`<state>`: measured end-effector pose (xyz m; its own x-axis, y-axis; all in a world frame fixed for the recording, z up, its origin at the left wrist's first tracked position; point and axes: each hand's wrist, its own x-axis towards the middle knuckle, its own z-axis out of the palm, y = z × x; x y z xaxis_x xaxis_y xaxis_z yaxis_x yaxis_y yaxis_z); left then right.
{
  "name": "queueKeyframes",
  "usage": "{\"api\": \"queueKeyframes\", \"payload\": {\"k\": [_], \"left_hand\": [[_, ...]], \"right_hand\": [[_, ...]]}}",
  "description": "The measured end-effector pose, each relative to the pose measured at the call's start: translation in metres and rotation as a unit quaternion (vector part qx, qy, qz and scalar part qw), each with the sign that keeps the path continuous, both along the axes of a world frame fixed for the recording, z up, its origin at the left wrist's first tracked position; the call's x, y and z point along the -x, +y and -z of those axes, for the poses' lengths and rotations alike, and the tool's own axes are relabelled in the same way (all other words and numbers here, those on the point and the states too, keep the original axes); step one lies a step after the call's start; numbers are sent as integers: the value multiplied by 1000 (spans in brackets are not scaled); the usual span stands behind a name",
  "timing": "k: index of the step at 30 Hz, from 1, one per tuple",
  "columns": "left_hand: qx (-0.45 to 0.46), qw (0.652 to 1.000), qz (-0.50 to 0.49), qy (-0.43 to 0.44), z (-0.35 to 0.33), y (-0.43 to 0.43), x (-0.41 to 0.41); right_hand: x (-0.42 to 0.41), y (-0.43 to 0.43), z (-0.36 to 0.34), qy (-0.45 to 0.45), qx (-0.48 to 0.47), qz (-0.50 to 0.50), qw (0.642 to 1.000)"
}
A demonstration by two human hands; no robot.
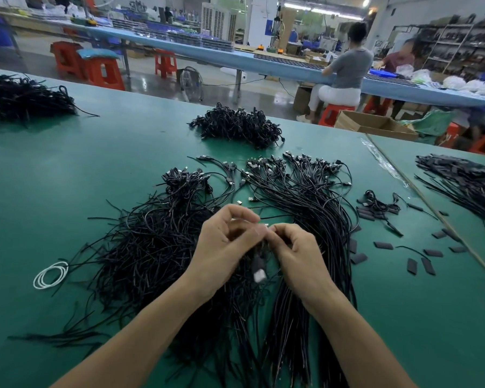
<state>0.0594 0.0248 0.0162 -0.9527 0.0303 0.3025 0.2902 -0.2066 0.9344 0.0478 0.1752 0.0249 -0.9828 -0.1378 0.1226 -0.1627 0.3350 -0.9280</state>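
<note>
My left hand (224,242) and my right hand (294,247) meet above the green table (67,191), fingertips together. Between them they pinch one black cable (257,261), whose metal USB plug (259,275) hangs blurred below the fingers. Under my left hand lies a tangled heap of black cables (151,247). Under my right hand a straighter bundle of black cables (305,205) fans out, its plugs pointing away from me. Short black sleeve pieces (381,245) are scattered to the right of that bundle.
Further cable piles lie at the far middle (238,124), far left (23,96) and right (465,180). A white coiled wire (50,275) sits at the left. Beyond the table are red stools (101,71), a cardboard box (373,124) and two seated people (345,71) at a long blue bench.
</note>
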Motion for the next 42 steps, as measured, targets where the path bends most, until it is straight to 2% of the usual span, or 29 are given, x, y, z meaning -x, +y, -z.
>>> {"api": "queueKeyframes", "payload": {"k": [2,4,9,15,21,25,29,31,35,37,39,42], "left_hand": [[126,989,-82,16,6,0,2],[190,973,-131,17,10,1,3],[167,981,-96,-34,10,4,2],[83,990,-70,-88,12,0,1],[-145,982,-31,-121,-4,-1,-1],[-157,979,-25,-124,-8,-3,0],[-244,963,26,-116,-5,-6,1],[-206,975,34,-76,-1,-7,2],[-26,999,-45,12,4,-7,0],[74,993,-89,6,9,-8,0],[149,985,-82,-22,14,-7,-1],[183,979,-39,-81,20,-5,-2]], "right_hand": [[2,2,-2,21,2,25,999],[3,2,-3,40,-6,34,999],[0,0,-4,48,14,18,999],[-4,-2,-2,46,10,0,999],[-3,-5,-1,32,-9,-8,999],[-7,-8,1,17,4,-33,999],[-7,-12,0,13,4,-45,999],[-7,-11,-1,21,-13,-48,999],[-5,-4,-3,47,-58,-25,997],[-3,-2,-3,58,-49,-2,997],[-2,0,-4,66,-37,11,997],[-2,0,-3,79,-40,12,996]]}}
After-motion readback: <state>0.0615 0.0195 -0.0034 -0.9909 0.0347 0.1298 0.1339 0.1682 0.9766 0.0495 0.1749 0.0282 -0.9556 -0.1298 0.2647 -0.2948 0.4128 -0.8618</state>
